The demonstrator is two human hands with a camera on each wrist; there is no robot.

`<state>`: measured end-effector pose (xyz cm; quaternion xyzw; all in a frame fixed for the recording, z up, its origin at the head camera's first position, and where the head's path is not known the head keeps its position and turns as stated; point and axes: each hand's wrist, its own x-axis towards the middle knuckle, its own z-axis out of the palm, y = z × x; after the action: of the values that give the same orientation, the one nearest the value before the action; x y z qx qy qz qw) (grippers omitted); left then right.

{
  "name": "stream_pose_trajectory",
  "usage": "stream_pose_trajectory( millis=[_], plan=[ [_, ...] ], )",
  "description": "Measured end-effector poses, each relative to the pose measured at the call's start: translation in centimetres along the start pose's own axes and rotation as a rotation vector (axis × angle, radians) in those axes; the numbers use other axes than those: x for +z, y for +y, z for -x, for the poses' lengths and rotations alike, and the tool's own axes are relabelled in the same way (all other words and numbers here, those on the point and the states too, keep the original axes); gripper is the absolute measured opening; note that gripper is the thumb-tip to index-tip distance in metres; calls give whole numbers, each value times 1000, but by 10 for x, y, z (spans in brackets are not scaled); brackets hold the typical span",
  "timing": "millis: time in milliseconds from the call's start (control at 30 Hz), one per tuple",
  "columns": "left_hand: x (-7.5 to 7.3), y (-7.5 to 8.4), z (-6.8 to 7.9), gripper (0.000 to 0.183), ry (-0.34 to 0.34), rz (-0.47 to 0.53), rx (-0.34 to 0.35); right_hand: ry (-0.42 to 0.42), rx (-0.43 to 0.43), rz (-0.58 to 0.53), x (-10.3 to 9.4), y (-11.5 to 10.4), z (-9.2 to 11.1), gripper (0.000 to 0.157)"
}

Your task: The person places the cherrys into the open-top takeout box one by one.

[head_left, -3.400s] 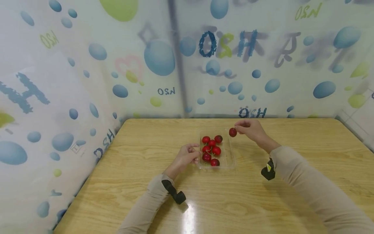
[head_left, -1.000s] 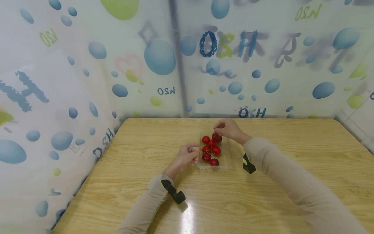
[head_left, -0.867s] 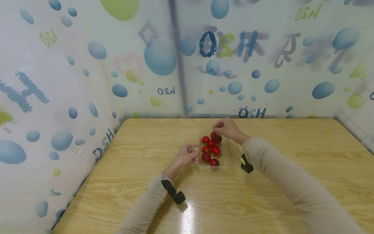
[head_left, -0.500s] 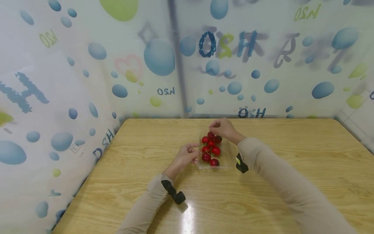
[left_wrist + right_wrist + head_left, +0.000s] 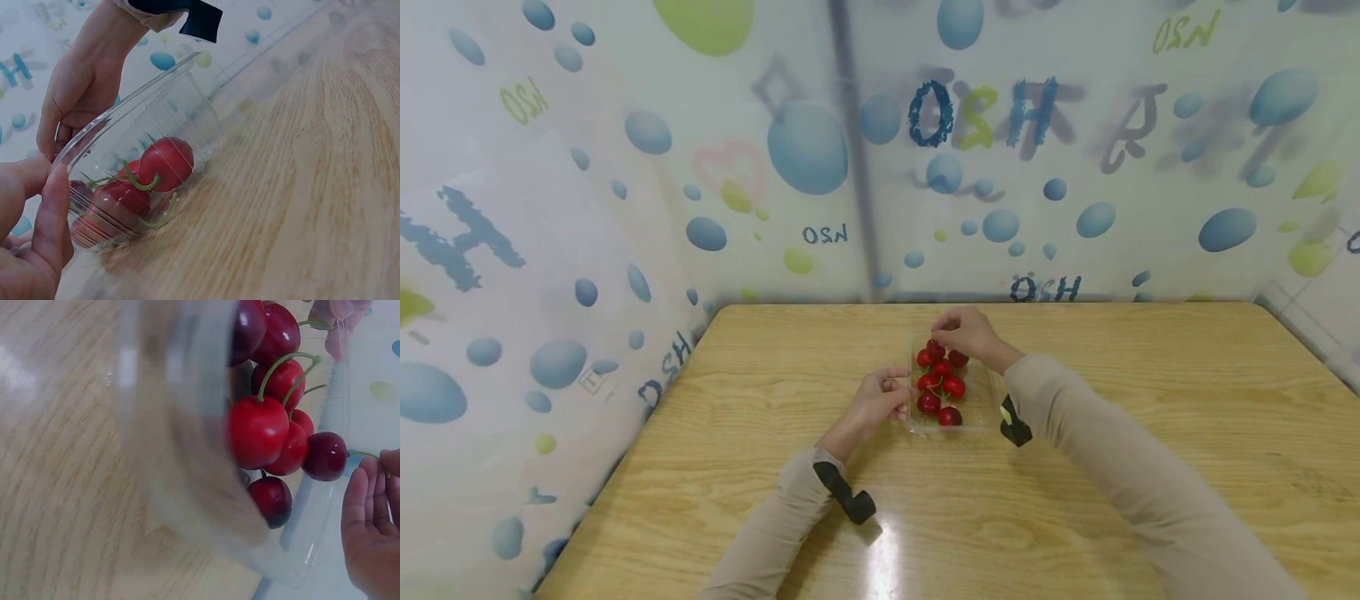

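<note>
A clear plastic container (image 5: 981, 404) stands on the table with several red cherries (image 5: 954, 387) in it, some with green stems. My left hand (image 5: 871, 406) pinches the container's left rim between thumb and finger, as the left wrist view also shows. Over the container's far left part, my right hand (image 5: 972, 333) holds a dark red cherry (image 5: 325, 456) by its thin stem (image 5: 361, 453). That cherry hangs right beside the others and overlaps them in the head view. The near right part of the container's floor is bare.
The wooden table (image 5: 1120, 375) runs back to a wall covering (image 5: 910, 208) printed with blue and green drops. Another such wall stands on the left. Black straps (image 5: 846, 493) with small cameras sit on both wrists.
My right hand has brought the cherry from beyond the container's right side leftward over it, lately drifting further left and slightly lower. The left hand has stayed at the rim.
</note>
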<state>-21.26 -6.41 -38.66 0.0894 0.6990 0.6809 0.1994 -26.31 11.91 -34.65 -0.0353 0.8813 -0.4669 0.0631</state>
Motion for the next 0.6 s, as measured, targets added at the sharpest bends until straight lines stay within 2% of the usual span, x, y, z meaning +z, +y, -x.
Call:
stream_pose_trajectory(
  millis=[600],
  plan=[
    [1,2,0,43,5,-6,3,9,37,-18,0,1,0,20]
  ],
)
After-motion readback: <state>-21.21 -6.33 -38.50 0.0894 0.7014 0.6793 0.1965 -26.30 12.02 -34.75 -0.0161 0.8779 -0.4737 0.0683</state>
